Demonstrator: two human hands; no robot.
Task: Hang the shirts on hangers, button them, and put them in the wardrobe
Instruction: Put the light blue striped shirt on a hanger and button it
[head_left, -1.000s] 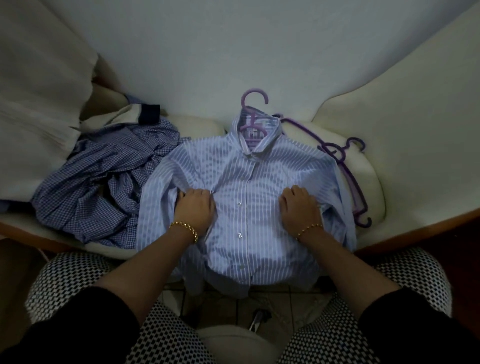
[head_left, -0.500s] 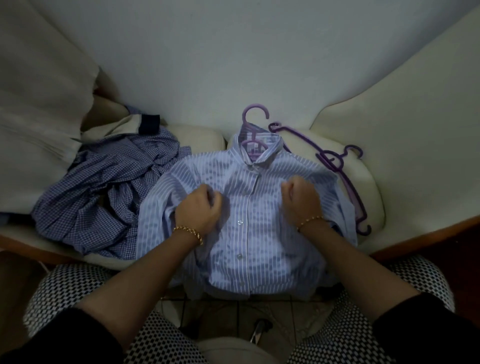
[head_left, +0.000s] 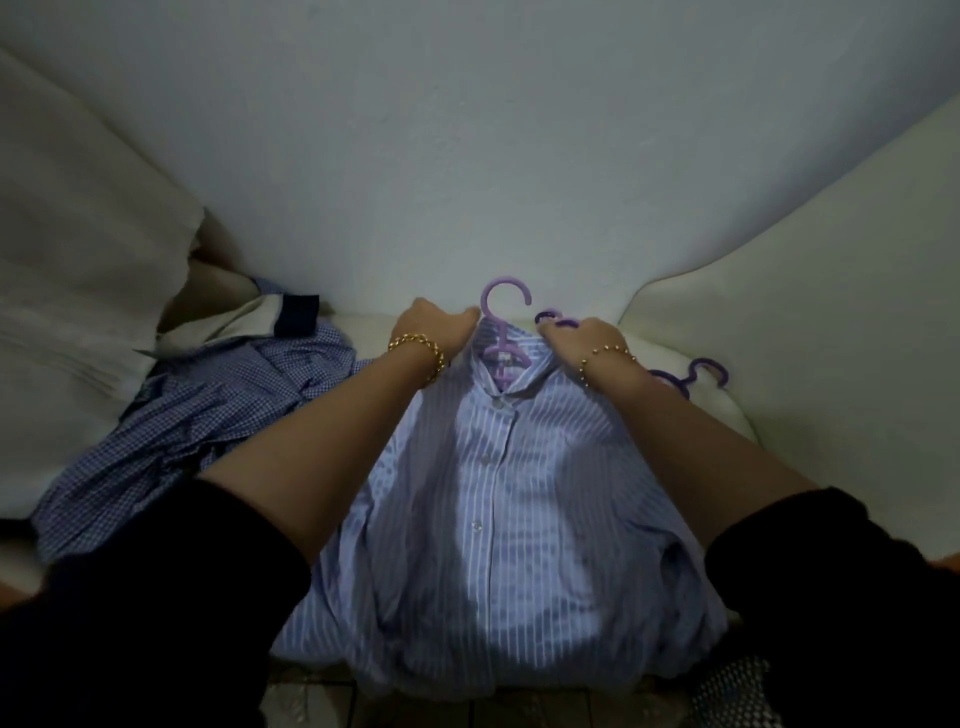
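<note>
Left hand (head_left: 436, 326) and right hand (head_left: 584, 338) are gripping the collar of the striped shirt (head_left: 498, 519), lying buttoned on its purple hanger (head_left: 502, 340) on a sofa (head_left: 779, 234); left of it, a checked shirt (head_left: 208, 405) is lying unhung, wardrobe step remaining

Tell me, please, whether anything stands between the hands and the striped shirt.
Nothing visible does: the left hand and right hand are both on the collar of the shirt, either side of the hook of the hanger.
</note>
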